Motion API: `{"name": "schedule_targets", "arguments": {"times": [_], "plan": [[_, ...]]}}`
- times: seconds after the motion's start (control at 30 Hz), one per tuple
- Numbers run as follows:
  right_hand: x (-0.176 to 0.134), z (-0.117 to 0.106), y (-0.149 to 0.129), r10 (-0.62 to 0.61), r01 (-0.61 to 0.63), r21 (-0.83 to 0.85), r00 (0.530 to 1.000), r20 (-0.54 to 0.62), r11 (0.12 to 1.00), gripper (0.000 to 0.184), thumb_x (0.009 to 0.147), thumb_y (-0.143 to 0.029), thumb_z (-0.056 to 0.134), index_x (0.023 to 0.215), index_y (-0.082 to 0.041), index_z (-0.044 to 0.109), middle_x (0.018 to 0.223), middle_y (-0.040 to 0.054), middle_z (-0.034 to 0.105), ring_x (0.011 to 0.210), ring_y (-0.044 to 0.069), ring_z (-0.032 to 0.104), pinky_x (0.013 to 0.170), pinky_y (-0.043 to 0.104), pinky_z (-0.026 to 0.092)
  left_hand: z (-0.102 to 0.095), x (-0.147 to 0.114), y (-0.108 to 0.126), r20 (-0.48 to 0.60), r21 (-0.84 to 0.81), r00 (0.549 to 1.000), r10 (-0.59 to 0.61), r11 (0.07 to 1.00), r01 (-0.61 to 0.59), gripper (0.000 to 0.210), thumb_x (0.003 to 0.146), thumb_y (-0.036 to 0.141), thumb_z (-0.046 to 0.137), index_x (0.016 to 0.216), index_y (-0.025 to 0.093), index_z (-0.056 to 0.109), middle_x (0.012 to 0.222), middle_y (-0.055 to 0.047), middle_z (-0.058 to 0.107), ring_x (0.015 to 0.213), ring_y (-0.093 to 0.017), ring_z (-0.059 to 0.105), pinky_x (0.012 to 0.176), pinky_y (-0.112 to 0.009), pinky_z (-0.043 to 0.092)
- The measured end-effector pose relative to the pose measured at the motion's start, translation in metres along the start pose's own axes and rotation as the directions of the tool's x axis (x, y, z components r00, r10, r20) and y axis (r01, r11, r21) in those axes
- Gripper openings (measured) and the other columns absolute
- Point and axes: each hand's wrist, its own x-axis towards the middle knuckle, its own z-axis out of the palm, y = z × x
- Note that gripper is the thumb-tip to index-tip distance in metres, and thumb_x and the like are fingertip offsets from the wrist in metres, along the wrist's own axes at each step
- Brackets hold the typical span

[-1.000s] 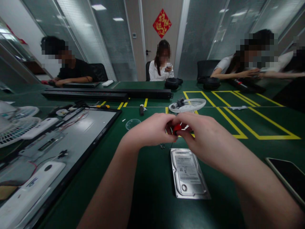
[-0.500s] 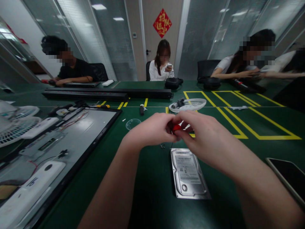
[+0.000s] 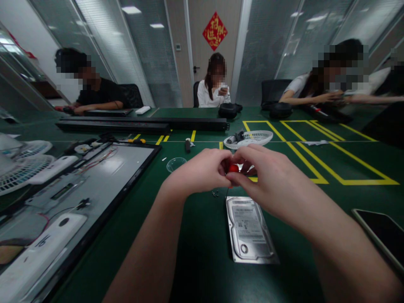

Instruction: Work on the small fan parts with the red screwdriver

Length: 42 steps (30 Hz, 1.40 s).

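Two hands hold a small red part above a hard disk drive.

The left hand (image 3: 202, 170) and the right hand (image 3: 261, 172) meet just beyond the hard disk drive (image 3: 250, 229), which lies flat on the green surface (image 3: 195, 252). Both hands are clenched with their fingertips on the small red part (image 3: 233, 168); what kind of part it is, I cannot tell. A few tiny screws (image 3: 215, 193) lie just left of the drive's far corner. Further beyond the drive stands a white mesh basket (image 3: 252, 138), and a clear round lid (image 3: 176, 163) lies to the far left of the drive. A dark phone (image 3: 383, 231) lies well to the right of the drive.
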Motion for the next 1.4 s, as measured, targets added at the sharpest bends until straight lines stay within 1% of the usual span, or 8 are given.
{"name": "schedule_targets", "arguments": {"times": [0.1,0.23,0.43,0.63,0.87,1.07,1.27,1.4], "plan": [[0.0006,0.0008,0.0006,0.004,-0.004,-0.014,1.0,-0.002,1.0,0.006,0.092,-0.017,0.064,0.095,-0.019,0.068,0.094,0.0061,0.069,0.082,0.022,0.063,0.07,0.033,0.044,0.0001,-0.0007,0.0008,-0.011,-0.001,1.0,0.02,1.0,-0.02,0.034,0.073,0.029,0.079,0.102,0.016,0.068,0.091,-0.002,0.072,0.079,-0.018,0.065,0.065,-0.026,0.048],[-0.0002,-0.0009,0.0013,-0.021,0.021,0.007,0.999,0.034,1.0,0.022,0.088,-0.003,0.056,0.095,-0.019,0.07,0.093,0.0055,0.069,0.083,0.021,0.063,0.073,0.033,0.044,-0.0014,-0.0034,0.0026,0.009,-0.01,1.0,0.026,1.0,-0.026,0.028,0.075,0.019,0.073,0.103,0.016,0.068,0.093,-0.002,0.072,0.08,-0.017,0.066,0.066,-0.025,0.048],[0.0007,-0.0016,0.0009,0.011,-0.011,0.001,1.0,0.012,1.0,0.007,0.091,-0.021,0.066,0.098,-0.019,0.069,0.1,0.0075,0.07,0.086,0.023,0.064,0.073,0.034,0.046,-0.0006,-0.0018,-0.0007,0.001,-0.041,1.0,0.002,0.999,-0.002,0.031,0.074,0.024,0.078,0.102,0.015,0.066,0.089,-0.002,0.071,0.078,-0.017,0.065,0.064,-0.025,0.048],[-0.0001,-0.0015,0.0007,-0.038,0.038,0.033,0.999,0.026,0.999,0.025,0.087,-0.002,0.056,0.097,-0.019,0.071,0.096,0.0051,0.072,0.087,0.022,0.065,0.076,0.034,0.045,-0.0012,-0.003,0.003,-0.012,0.015,0.998,0.067,0.998,-0.067,0.03,0.075,0.022,0.076,0.104,0.016,0.069,0.094,-0.003,0.071,0.082,-0.017,0.064,0.068,-0.026,0.047],[0.0005,0.0013,0.0007,-0.004,0.003,-0.004,1.0,-0.017,1.0,0.011,0.091,-0.024,0.069,0.101,-0.019,0.07,0.102,0.0072,0.07,0.086,0.023,0.064,0.073,0.034,0.045,-0.0008,-0.0014,-0.0006,-0.012,-0.042,1.0,0.028,0.999,-0.028,0.035,0.072,0.023,0.078,0.105,0.016,0.067,0.093,-0.002,0.071,0.08,-0.017,0.064,0.067,-0.025,0.047],[0.0003,0.0014,0.0031,-0.02,0.02,0.012,1.0,0.02,1.0,0.025,0.09,-0.005,0.057,0.103,-0.019,0.073,0.097,0.0066,0.07,0.086,0.022,0.065,0.077,0.034,0.045,-0.0012,-0.0036,0.004,-0.019,0.015,0.999,0.049,0.999,-0.049,0.033,0.075,0.016,0.07,0.107,0.016,0.069,0.091,-0.002,0.071,0.078,-0.016,0.064,0.065,-0.025,0.046],[0.0018,0.0026,0.0014,0.035,-0.036,0.022,0.999,0.004,0.999,0.013,0.091,-0.021,0.069,0.103,-0.02,0.07,0.098,0.0059,0.071,0.085,0.023,0.065,0.071,0.033,0.044,-0.0001,-0.0014,0.0004,-0.043,-0.013,0.999,0.032,0.999,-0.033,0.035,0.075,0.02,0.075,0.11,0.017,0.068,0.093,-0.002,0.072,0.08,-0.017,0.065,0.068,-0.026,0.048],[0.0021,0.004,0.0047,0.018,-0.018,0.033,1.0,0.005,0.999,0.016,0.092,-0.012,0.062,0.101,-0.021,0.071,0.095,0.0047,0.07,0.083,0.021,0.063,0.071,0.033,0.043,-0.0019,-0.003,0.0022,-0.028,-0.006,0.999,0.031,0.999,-0.031,0.039,0.074,0.024,0.078,0.111,0.018,0.069,0.102,-0.003,0.073,0.087,-0.019,0.067,0.072,-0.027,0.05]]}}
